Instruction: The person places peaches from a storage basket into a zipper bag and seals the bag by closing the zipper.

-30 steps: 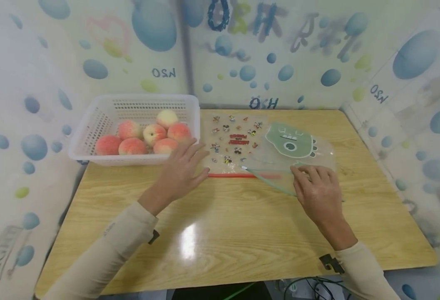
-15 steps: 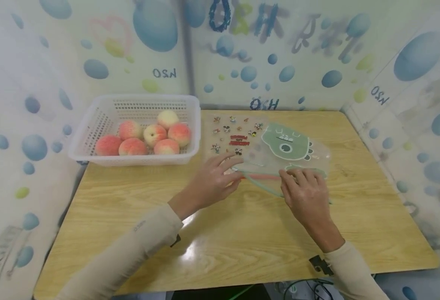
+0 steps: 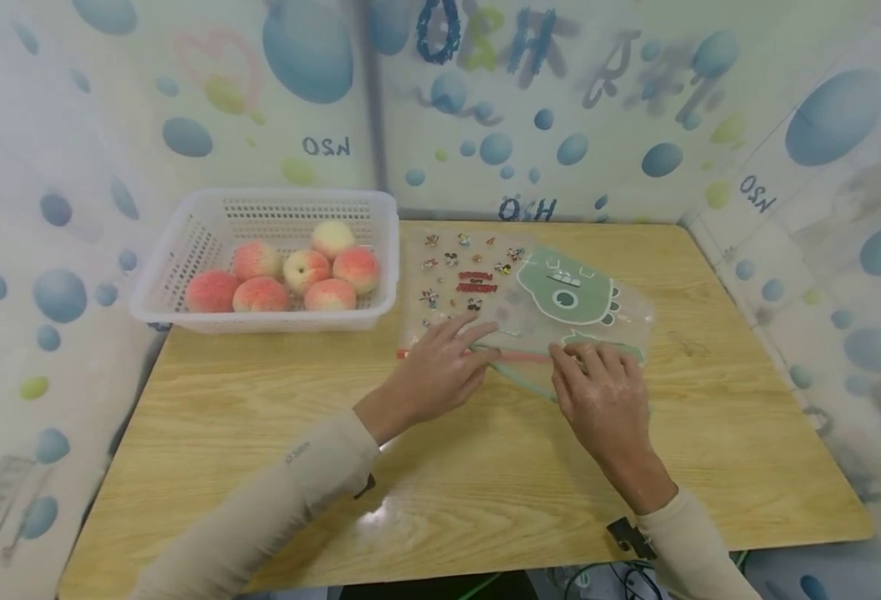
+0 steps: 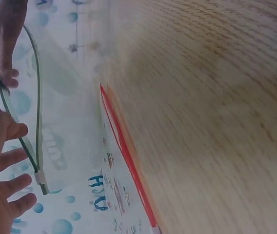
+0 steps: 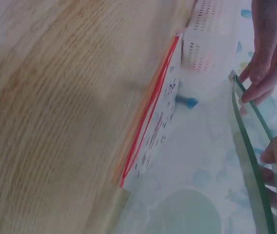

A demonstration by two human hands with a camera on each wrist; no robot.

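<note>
A clear zip bag (image 3: 583, 329) with a green cartoon figure and a green zip edge (image 4: 38, 87) is raised at its mouth above the table. My right hand (image 3: 603, 396) pinches one side of that mouth; the two green strips stand apart there. Close to the bag's white slider (image 4: 39, 176) is my left hand (image 3: 440, 367), its thumb and fingers spread around one green strip, with a gap between them. A second clear zip bag (image 3: 458, 271), printed with small cartoon characters and edged in red (image 4: 128, 156), lies behind the left hand, partly under the green one.
A white perforated basket (image 3: 177, 242) with several peaches (image 3: 260, 294) stands at the left of the wooden table (image 3: 485, 492). Patterned walls (image 3: 605, 92) enclose the back and sides. Cables (image 3: 635, 579) hang below the front edge.
My left hand has moved right from beside the basket to the green zip edge near the slider. My right hand and the green bag have shifted slightly left.
</note>
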